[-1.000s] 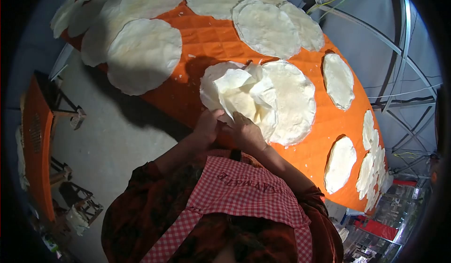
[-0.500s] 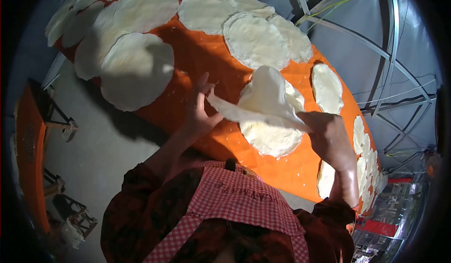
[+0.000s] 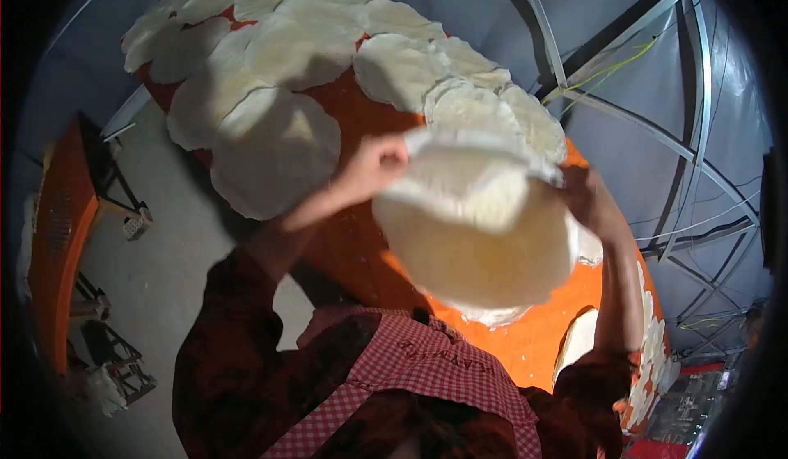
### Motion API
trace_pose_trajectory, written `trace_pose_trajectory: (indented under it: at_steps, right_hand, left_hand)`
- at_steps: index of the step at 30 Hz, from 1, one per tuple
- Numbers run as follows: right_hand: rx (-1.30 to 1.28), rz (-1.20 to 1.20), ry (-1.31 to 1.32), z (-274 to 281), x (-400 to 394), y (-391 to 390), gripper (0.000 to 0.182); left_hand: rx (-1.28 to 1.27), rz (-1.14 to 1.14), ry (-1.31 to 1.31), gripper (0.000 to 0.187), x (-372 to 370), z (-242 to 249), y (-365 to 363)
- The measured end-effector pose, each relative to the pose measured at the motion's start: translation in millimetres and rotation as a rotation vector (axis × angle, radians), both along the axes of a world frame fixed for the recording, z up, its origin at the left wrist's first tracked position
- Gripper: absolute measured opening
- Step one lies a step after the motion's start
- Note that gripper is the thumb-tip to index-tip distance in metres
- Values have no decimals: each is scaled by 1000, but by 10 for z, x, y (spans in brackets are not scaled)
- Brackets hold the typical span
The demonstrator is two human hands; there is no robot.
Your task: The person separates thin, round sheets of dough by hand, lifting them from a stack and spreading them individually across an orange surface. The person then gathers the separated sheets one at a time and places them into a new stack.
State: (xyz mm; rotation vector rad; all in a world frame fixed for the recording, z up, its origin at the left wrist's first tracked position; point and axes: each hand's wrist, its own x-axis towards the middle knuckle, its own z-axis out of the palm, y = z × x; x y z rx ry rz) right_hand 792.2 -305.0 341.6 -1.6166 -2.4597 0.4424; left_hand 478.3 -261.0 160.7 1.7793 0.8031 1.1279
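"So, take the head view, the only one here: where does the thing lie?"

"Between the hands: a thin, pale, roundish sheet of floppy, dough-like material (image 3: 484, 254), held up over a broad, bright orange cloth (image 3: 521, 352)."

"Which way from the hands?"

"Its held edge runs crosswise from one hand to the other, and most of it hangs on the side of the red-and-white checked apron (image 3: 443, 369)."

"And the hands themselves?"

"Apart, one at each end of that edge. The bare left hand (image 3: 371, 168) pinches its end between thumb and fingers. The bare right hand (image 3: 584, 200) is shadowed and blurred; it seems to grip the opposite end, though I cannot tell how its fingers sit."

"Which is nearer?"

"Neither, since both are on it; the right sits slightly lower in the view."

"Any long axis?"

"Only that crosswise edge; blur hides the exact outline."

"What's about it?"

"Past its lower rim peeks the ragged white edge of another flat round (image 3: 497, 317); whether they touch, I cannot tell. A large, pale, partly shadowed disc (image 3: 275, 159) lies beside the left forearm (image 3: 320, 202)."
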Motion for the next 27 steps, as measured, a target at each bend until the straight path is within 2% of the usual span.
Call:
trace_pose_trajectory:
  at_steps: [1,2,3,5,6,7,9,11,13,14,15,16,18,20,21,22,23,24,26,27]
  right_hand:
    - [82,-26,143,-75,30,250,23]
    - [117,-173,-27,77,-84,376,23]
    - [335,-24,107,-8,-22,589,21]
    - [446,-44,196,-15,-143,751,20]
    - [513,-21,207,-140,-172,861,21]
    - [580,-1,220,-312,-202,968,23]
    - [649,115,192,-643,-362,1038,37]
    - [565,265,143,-1190,-456,1128,46]
    - [344,236,131,-1747,-494,864,54]
    - [363,298,67,-2176,-385,721,53]
    - [304,261,87,-2337,-316,384,48]
    - [219,245,238,-2471,-180,53,44]
    - [-14,-3,379,-2775,87,-614,31]
    - [141,-48,347,-3246,476,-1250,28]
    - [225,11,270,-3298,643,-1476,33]
    - [149,-111,214,-3344,767,-1684,40]
    - [71,-229,160,-3391,835,-1849,47]
    - [99,-242,132,-3377,827,-1949,53]
    - [177,-267,70,-3259,828,-2021,66]
    - [189,-256,42,-3299,849,-2047,69]
  left_hand:
    - [145,100,-32,11,-45,124,254]
    - [237,187,12,12,-126,346,441]
    - [328,275,55,13,-214,617,568]
    - [543,353,39,16,-355,1021,684]
    - [625,410,119,16,-422,1099,712]
    - [708,464,201,17,-512,1141,748]
    - [841,493,424,15,-722,910,883]
    - [904,507,640,13,-879,543,881]
    - [784,460,900,17,-1160,-92,791]
    - [731,432,952,23,-1265,-265,623]
    - [685,449,928,19,-1396,-576,499]
    - [498,509,829,13,-1384,-770,266]
    - [80,419,652,9,-1339,-1188,-200]
    - [-365,484,449,12,-710,-1576,-767]
    - [-336,388,477,14,-303,-1562,-1029]
    - [-476,294,338,18,52,-1856,-1226]
    - [-965,168,-50,25,506,-1806,-1394]
    - [-1003,99,-244,25,893,-1903,-1534]
    - [-1142,61,-398,23,1452,-1885,-1599]
    - [-1163,81,-348,22,1627,-1884,-1576]
